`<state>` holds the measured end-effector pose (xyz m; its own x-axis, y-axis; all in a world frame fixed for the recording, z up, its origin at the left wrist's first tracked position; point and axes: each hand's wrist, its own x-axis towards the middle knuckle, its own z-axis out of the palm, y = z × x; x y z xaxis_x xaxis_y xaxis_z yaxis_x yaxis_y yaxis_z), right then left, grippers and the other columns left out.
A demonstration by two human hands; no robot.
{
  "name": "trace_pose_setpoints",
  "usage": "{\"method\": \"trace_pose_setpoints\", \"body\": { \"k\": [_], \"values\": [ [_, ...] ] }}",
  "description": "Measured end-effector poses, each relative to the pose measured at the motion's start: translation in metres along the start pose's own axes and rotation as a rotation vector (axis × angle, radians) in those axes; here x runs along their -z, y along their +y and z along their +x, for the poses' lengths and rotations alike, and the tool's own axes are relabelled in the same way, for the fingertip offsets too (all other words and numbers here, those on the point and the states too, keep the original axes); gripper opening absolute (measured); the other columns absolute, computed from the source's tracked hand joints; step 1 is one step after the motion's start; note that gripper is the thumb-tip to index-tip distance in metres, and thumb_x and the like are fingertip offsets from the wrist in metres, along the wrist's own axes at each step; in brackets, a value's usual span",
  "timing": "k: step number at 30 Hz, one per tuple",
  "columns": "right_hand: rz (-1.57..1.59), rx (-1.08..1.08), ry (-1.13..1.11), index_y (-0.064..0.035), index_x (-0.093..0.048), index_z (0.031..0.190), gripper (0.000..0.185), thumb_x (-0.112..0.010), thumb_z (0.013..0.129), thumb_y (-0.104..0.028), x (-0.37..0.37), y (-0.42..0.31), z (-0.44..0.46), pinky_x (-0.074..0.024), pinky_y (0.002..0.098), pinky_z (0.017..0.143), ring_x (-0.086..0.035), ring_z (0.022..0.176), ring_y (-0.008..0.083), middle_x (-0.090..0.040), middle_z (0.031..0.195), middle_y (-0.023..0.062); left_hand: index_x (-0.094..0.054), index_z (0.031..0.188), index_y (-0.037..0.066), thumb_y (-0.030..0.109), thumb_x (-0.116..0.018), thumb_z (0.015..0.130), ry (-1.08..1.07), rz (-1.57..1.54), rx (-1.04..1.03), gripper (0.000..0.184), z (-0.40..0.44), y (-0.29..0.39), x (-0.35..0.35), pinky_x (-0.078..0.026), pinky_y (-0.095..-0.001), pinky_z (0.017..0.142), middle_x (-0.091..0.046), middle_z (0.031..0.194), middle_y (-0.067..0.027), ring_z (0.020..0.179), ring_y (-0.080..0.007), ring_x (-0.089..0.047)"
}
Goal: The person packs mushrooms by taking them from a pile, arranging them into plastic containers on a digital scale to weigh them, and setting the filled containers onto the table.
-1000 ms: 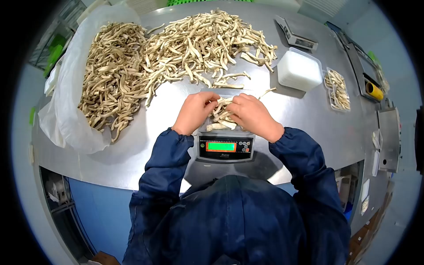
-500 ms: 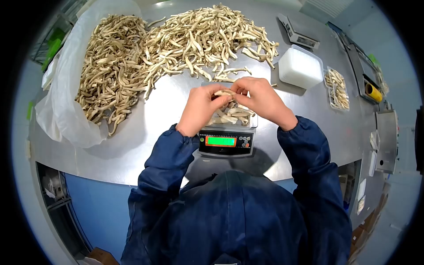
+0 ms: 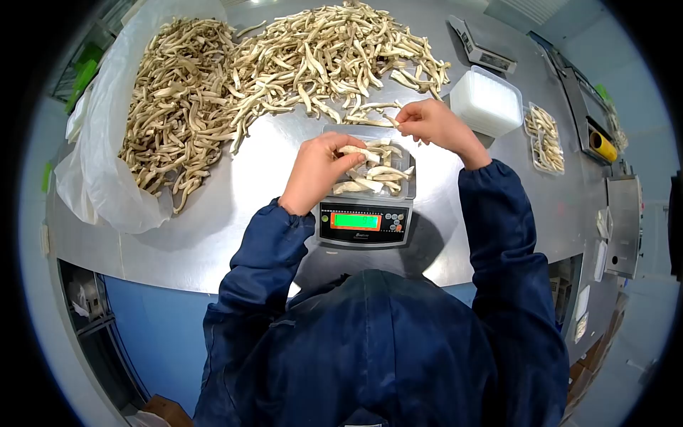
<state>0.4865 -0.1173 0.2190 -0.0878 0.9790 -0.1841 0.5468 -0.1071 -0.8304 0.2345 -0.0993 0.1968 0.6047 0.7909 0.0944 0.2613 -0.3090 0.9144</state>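
Observation:
A clear plastic tray (image 3: 407,186) rests on the digital scale (image 3: 364,226) in front of me, holding several pale, slender mushrooms (image 3: 384,173). My left hand (image 3: 320,169) is over the tray's left side, thumb and fingers closed on a mushroom (image 3: 361,152). Beyond the tray's upper right corner, my right hand (image 3: 432,127) is pinched at the near edge of the mushroom pile (image 3: 320,60). Its fingertips meet the end of a thin mushroom (image 3: 380,122). The scale's display glows green, its digits unreadable.
An open plastic bag (image 3: 107,149) full of browner mushrooms (image 3: 174,107) lies left. Stacked clear trays (image 3: 486,101) stand right of the pile, beside a filled tray (image 3: 544,141). A second scale (image 3: 481,46) sits at the back right. A yellow roll (image 3: 602,147) is farther right.
My right hand has moved from the tray, up and right, to the pile's edge. The left hand has shifted slightly, still at the tray, whose mushrooms now show more fully.

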Motion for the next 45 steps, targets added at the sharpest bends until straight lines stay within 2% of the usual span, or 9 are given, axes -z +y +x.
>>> {"method": "trace_pose_setpoints", "body": {
  "k": [8, 11, 13, 19, 25, 31, 35, 38, 45],
  "values": [
    [0.083, -0.067, -0.102, 0.0063, -0.064, 0.089, 0.020, -0.064, 0.081, -0.012, 0.010, 0.018, 0.010, -0.0480, 0.0260, 0.048, -0.059, 0.055, 0.0124, -0.062, 0.068, 0.0077, -0.070, 0.097, 0.003, 0.010, -0.069, 0.081, -0.003, 0.015, 0.019, 0.018, -0.005, -0.006, -0.008, -0.047, -0.0267, 0.063, -0.064, 0.085, -0.0081, 0.070, -0.0136, -0.060],
    [0.334, 0.024, 0.093, 0.0078, -0.062, 0.098, 0.025, -0.062, 0.085, -0.013, 0.004, 0.035, 0.033, -0.0501, 0.0266, 0.053, -0.062, 0.061, 0.0152, -0.064, 0.077, 0.0100, -0.069, 0.097, 0.003, 0.010, -0.069, 0.080, 0.042, 0.121, -0.062, 0.018, -0.003, -0.005, -0.016, -0.048, -0.0300, 0.068, -0.063, 0.085, -0.0095, 0.074, -0.0194, -0.061],
    [0.458, 0.053, 0.298, 0.0091, -0.058, 0.110, 0.033, -0.060, 0.088, -0.015, 0.006, 0.022, 0.033, -0.0515, 0.0271, 0.058, -0.064, 0.071, 0.0178, -0.065, 0.089, 0.0122, -0.070, 0.096, 0.005, 0.011, -0.071, 0.076, 0.068, 0.368, -0.156, 0.021, -0.004, -0.004, -0.018, -0.045, -0.0367, 0.081, -0.064, 0.092, -0.0097, 0.092, -0.0292, -0.056],
    [0.283, 0.053, 0.287, 0.0045, -0.061, 0.110, 0.027, -0.058, 0.089, -0.013, 0.014, 0.016, 0.004, -0.0502, 0.0250, 0.059, -0.063, 0.075, 0.0136, -0.067, 0.091, 0.0089, -0.069, 0.100, 0.006, 0.012, -0.070, 0.077, 0.225, 0.291, -0.179, 0.024, -0.020, -0.027, 0.010, -0.045, -0.0327, 0.075, -0.064, 0.094, -0.0065, 0.086, -0.0229, -0.056],
    [0.321, -0.011, 0.422, 0.0030, -0.065, 0.102, 0.023, -0.058, 0.087, -0.013, 0.013, 0.047, -0.055, -0.0455, 0.0220, 0.057, -0.060, 0.068, 0.0095, -0.066, 0.083, 0.0045, -0.068, 0.107, 0.008, 0.008, -0.067, 0.080, 0.310, 0.206, 0.204, 0.027, -0.074, -0.050, 0.048, -0.041, -0.0238, 0.065, -0.062, 0.091, -0.0005, 0.077, -0.0091, -0.051],
    [0.309, -0.115, 0.502, 0.0008, -0.066, 0.100, 0.020, -0.059, 0.086, -0.012, -0.016, 0.063, -0.102, -0.0442, 0.0216, 0.057, -0.058, 0.067, 0.0079, -0.065, 0.080, 0.0026, -0.066, 0.111, 0.007, 0.009, -0.068, 0.080, 0.296, 0.169, 0.257, 0.032, -0.095, -0.049, 0.040, -0.042, -0.0235, 0.067, -0.061, 0.092, -0.0011, 0.079, -0.0096, -0.052],
    [0.079, 0.033, 0.642, 0.0014, -0.065, 0.102, 0.024, -0.067, 0.082, -0.011, -0.044, 0.060, -0.107, -0.0486, 0.0255, 0.069, -0.063, 0.082, 0.0149, -0.068, 0.092, 0.0065, -0.046, 0.135, 0.008, 0.021, -0.077, 0.073, 0.174, 0.304, -0.020, 0.071, -0.078, -0.048, 0.025, -0.037, -0.0392, 0.099, -0.045, 0.132, -0.0159, 0.120, -0.0315, -0.044],
    [-0.192, 0.151, 0.592, -0.0003, -0.055, 0.120, 0.050, -0.073, 0.077, -0.017, -0.057, 0.044, -0.105, -0.0441, 0.0368, 0.091, -0.054, 0.111, 0.0285, -0.058, 0.119, 0.0146, -0.032, 0.143, 0.008, 0.031, -0.081, 0.067, 0.060, 0.349, -0.052, 0.093, -0.061, -0.041, 0.012, -0.027, -0.0445, 0.108, -0.027, 0.144, -0.0223, 0.133, -0.0393, -0.028],
    [-0.641, 0.416, 0.331, -0.0036, -0.043, 0.134, 0.072, -0.071, 0.076, -0.036, -0.095, 0.012, -0.080, -0.0289, 0.0493, 0.107, -0.034, 0.130, 0.0400, -0.037, 0.140, 0.0214, -0.025, 0.146, 0.008, 0.046, -0.078, 0.068, -0.083, 0.518, -0.213, 0.102, -0.029, -0.057, 0.000, -0.022, -0.0475, 0.110, -0.021, 0.148, -0.0230, 0.135, -0.0415, -0.024]
  ]
}}
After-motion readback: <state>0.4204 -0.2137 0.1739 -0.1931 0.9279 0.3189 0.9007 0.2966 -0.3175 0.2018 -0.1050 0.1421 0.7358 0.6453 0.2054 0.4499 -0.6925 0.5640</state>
